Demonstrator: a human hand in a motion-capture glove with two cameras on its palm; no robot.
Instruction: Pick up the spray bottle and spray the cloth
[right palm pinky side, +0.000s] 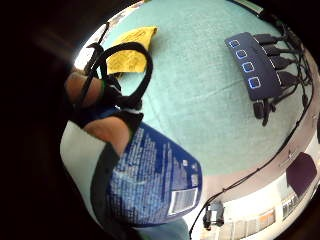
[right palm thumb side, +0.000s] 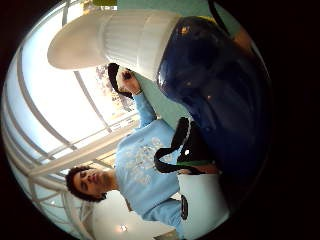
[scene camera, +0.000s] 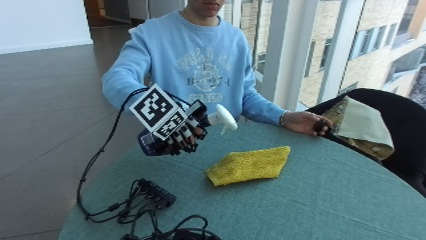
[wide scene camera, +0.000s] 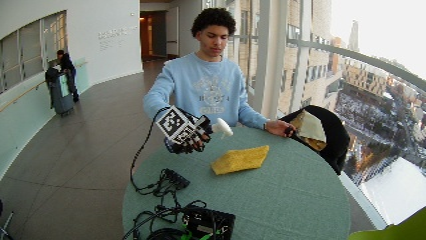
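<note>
Clearly the hand (scene camera: 178, 134) curls around the spray bottle (scene camera: 212, 119), raised with its nozzle aimed toward the yellow cloth (scene camera: 249, 165) below.

A black power strip (scene camera: 154, 192) with plugged cables lies on the round green table (scene camera: 319, 200).

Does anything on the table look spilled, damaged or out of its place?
Nothing stands out. The yellow cloth lies flat on the green table, and the gloved right hand holds the blue spray bottle above it, nozzle toward the cloth.
</note>
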